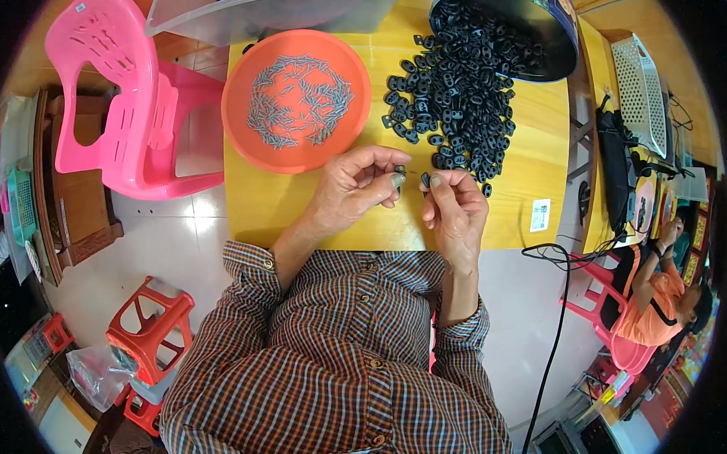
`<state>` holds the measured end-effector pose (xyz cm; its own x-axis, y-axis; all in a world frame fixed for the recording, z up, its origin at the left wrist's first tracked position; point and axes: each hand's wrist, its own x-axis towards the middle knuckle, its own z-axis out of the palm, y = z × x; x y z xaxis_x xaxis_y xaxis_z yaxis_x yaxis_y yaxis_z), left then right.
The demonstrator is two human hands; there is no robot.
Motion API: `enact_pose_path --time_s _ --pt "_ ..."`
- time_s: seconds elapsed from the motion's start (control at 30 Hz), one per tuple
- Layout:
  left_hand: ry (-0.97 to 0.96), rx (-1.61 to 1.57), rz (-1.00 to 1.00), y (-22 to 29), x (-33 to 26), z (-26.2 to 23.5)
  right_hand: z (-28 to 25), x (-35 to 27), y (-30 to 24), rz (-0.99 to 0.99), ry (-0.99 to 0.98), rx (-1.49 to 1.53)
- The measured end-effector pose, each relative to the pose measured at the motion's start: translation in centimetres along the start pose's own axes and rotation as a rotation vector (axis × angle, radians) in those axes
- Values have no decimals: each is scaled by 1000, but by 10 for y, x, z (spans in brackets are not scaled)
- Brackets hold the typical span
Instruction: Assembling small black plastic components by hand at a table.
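Note:
Over the near part of the yellow table (292, 212), my left hand (350, 193) pinches a small black plastic piece (400, 170) between thumb and fingers. Just to its right, my right hand (458, 213) grips another small black piece (425, 180) at its fingertips. A narrow gap separates the two pieces. Beyond my hands spreads a heap of black oval two-holed plastic pieces (456, 94), spilling from a tipped round tub (570, 38). An orange-red bowl (233, 102) at the left holds many small grey metal screws or pins (335, 110).
A translucent bin (307, 21) stands at the table's far edge. A pink chair (127, 123) is on the left, a red stool (148, 331) lower left. Black cables (548, 337) hang at the right. A seated person in orange (653, 305) is farther right. A white label (540, 215) lies on the table.

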<state>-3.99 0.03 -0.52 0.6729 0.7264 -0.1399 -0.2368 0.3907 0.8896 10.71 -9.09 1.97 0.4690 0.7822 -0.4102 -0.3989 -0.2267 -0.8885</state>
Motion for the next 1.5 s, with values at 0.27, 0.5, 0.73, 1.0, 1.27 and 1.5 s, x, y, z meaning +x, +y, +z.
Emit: enact_pose_path --time_s 0.27,0.5,0.73,1.0,1.27,1.5 --pt "16 10 -32 3 0 -4 2 -7 0 -106 84 -234" --pt "21 6 -40 2 0 -2 -2 -5 0 -12 96 -155" --pt "-73 262 38 -3 -6 11 -10 -8 5 -67 37 19" --pt "-22 930 376 -11 -13 25 -15 -2 4 -60 73 48" --pt "-104 1226 419 -11 -16 33 -19 0 6 -27 79 96" --pt "-80 1243 457 -14 -12 32 -21 0 7 -33 76 115"
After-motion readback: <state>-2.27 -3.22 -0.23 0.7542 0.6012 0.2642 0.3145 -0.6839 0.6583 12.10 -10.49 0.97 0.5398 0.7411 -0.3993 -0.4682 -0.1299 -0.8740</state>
